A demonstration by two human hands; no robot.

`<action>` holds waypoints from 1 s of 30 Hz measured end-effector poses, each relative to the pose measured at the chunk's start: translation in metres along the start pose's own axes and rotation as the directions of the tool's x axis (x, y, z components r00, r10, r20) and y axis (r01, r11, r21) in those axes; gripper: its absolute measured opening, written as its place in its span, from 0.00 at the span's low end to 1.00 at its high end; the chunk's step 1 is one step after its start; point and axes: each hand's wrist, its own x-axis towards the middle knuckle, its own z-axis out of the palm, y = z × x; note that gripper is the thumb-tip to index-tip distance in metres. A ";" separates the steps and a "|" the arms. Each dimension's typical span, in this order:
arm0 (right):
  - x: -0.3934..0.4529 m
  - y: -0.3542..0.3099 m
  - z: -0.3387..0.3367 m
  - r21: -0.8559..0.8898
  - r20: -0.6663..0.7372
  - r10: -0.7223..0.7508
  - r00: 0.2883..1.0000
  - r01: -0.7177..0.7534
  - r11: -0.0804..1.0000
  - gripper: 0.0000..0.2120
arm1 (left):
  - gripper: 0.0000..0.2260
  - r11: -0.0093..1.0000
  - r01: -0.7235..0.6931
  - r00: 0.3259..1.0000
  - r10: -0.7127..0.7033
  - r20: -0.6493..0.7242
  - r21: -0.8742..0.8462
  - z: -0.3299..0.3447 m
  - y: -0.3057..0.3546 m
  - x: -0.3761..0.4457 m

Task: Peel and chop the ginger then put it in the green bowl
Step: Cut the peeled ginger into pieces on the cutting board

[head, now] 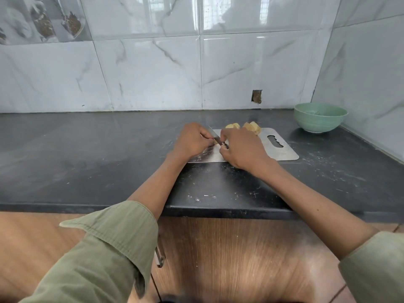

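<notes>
A steel cutting board [282,153] lies on the black counter. Two yellowish ginger pieces [253,127] rest at its far edge. My right hand [242,148] grips the handle of a small knife [213,136], whose blade points up and left between both hands. My left hand [192,139] curls its fingers round a small ginger piece right by the blade; that piece is almost wholly hidden. The green bowl [320,117] stands at the back right, near the wall corner, well apart from both hands.
The black counter [87,154] stretches left of the board, with pale specks and scraps on it. Tiled walls close off the back and the right side. Below the counter's front edge is a wooden cabinet [240,248] with a metal handle.
</notes>
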 end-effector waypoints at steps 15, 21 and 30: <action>-0.007 0.003 -0.001 0.092 0.044 0.047 0.998 -0.051 0.994 0.10 | 0.02 0.998 0.054 0.998 -0.055 -0.039 -0.016 0.000 -0.003 0.001; -0.008 0.005 -0.007 0.197 0.038 0.053 0.998 -0.060 0.979 0.10 | 0.02 0.996 0.069 0.997 -0.071 -0.033 -0.061 -0.002 -0.005 0.003; -0.008 -0.002 -0.004 0.179 0.039 0.039 0.998 -0.045 0.983 0.11 | 0.04 0.996 0.079 0.996 -0.081 -0.044 -0.048 -0.005 -0.005 0.001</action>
